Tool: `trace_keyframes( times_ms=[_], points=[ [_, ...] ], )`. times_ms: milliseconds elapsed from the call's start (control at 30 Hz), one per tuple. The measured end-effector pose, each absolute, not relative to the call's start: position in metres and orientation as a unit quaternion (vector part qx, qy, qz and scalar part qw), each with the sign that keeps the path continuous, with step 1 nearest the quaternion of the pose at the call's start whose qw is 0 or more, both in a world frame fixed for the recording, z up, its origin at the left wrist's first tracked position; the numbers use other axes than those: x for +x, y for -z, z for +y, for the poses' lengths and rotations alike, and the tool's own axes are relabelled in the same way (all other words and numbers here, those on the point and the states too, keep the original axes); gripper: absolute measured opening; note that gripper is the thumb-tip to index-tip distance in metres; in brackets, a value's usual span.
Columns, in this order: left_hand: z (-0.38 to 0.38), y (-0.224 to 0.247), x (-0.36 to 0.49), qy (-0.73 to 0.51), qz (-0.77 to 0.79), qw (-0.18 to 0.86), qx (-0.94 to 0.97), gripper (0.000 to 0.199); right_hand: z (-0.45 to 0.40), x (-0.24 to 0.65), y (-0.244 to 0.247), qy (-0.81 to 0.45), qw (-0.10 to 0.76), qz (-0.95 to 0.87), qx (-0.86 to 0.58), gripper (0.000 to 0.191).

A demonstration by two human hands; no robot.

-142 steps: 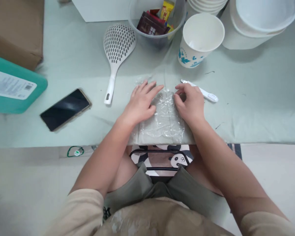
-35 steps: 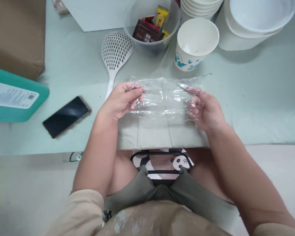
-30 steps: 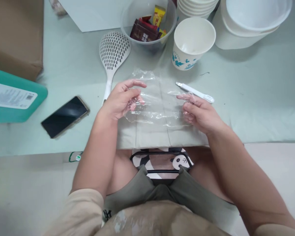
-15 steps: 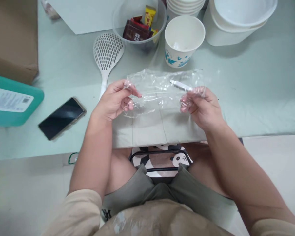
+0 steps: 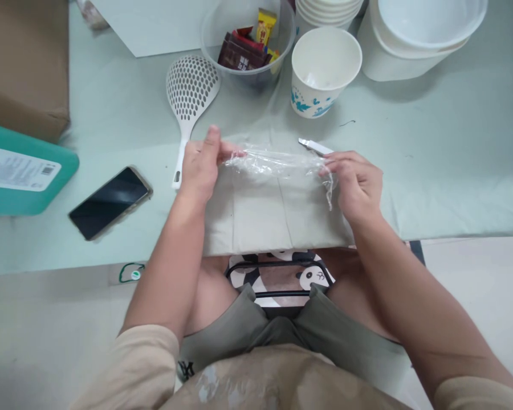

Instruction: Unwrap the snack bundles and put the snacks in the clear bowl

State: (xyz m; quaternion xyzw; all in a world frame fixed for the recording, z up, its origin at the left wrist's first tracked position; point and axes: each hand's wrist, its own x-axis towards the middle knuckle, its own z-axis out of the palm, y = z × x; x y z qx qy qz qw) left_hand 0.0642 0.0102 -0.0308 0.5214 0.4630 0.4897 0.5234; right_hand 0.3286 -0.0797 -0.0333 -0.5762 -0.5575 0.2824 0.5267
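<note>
A strip of clear plastic film [image 5: 276, 162] is stretched, bunched and narrow, between my two hands over the near part of the table. My left hand [image 5: 203, 162] grips its left end, thumb pointing up. At the other end my right hand [image 5: 357, 182] pinches the film, and a loose tail hangs below the fingers. Just behind my right fingertips lies a small white-handled tool with a metal tip [image 5: 314, 146], partly covered by the hand. A white slotted skimmer [image 5: 192, 88] rests beyond my left hand, its handle end beside the wrist.
Wrapped snacks fill part of a clear plastic bowl [image 5: 214, 48]. Right of it stand a paper cup [image 5: 325, 74], stacked cups [image 5: 329, 11] and white tubs [image 5: 410, 57]. A phone [image 5: 110, 202], a green container [image 5: 47, 182] and a cardboard box [image 5: 23, 68] are at left.
The film, spread wide before, is now gathered into a narrow strip. My left hand has turned thumb-up and moved slightly right. The white-handled tool no longer shows through the film.
</note>
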Motion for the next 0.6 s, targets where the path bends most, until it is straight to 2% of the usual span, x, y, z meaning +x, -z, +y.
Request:
trace_keyframes(
  times_ms=[133,233,400,533,600],
  points=[
    [0.0072,0.0273,0.0666,-0.528,0.452,0.449,0.562,0.026,-0.0783,0.3216,0.0317,-0.215,0.515,-0.582,-0.591,0.019],
    [0.0055,0.0238,0.0669,-0.532,0.407,0.454,0.588,0.009,-0.0763,0.3201,0.0352,-0.174,0.509,-0.580,-0.612,0.006],
    [0.0050,0.0247,0.0669,-0.523,0.371,0.486,0.595,0.010,-0.0729,0.3213,0.0403,-0.201,0.545,-0.517,-0.629,0.029],
    [0.0042,0.0247,0.0703,-0.530,0.369,0.540,0.539,0.019,-0.0709,0.3214,0.0406,-0.334,0.578,-0.445,-0.596,0.032],
    [0.0034,0.0233,0.0730,-0.515,0.384,0.561,0.522,0.029,-0.0699,0.3212,0.0403,-0.403,0.575,-0.413,-0.580,0.036]
  ],
)
